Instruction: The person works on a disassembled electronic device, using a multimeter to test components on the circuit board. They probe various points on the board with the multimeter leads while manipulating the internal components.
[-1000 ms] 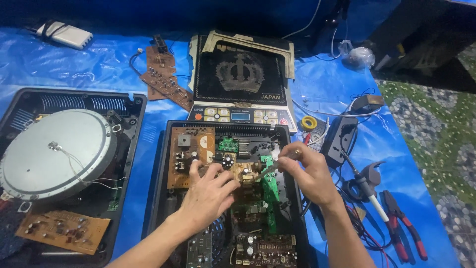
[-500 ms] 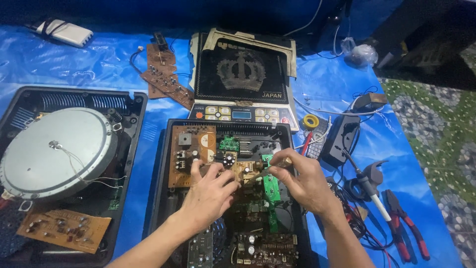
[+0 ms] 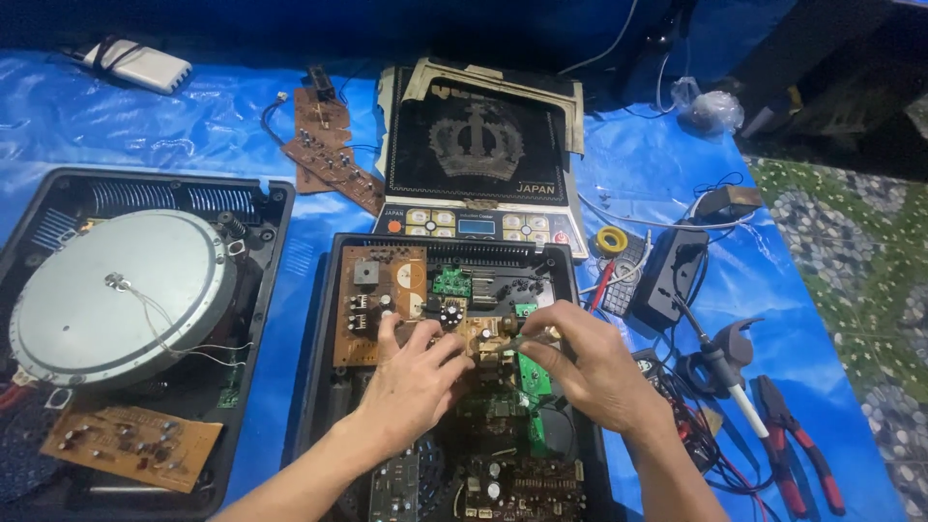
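Small brown circuit board (image 3: 480,337) sits mid open black cooker case (image 3: 319,387), pinched at its left edge by left hand (image 3: 411,387), right hand (image 3: 590,372) fingers (image 3: 527,340) closed on its right edge

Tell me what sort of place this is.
Likely an informal electronics repair spot: opened induction cookers with bare circuit boards lie on a blue tarp, with a soldering iron and pliers nearby.

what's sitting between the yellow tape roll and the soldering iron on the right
In the head view, a black box-shaped device with cables lies between the yellow tape roll and the soldering iron.
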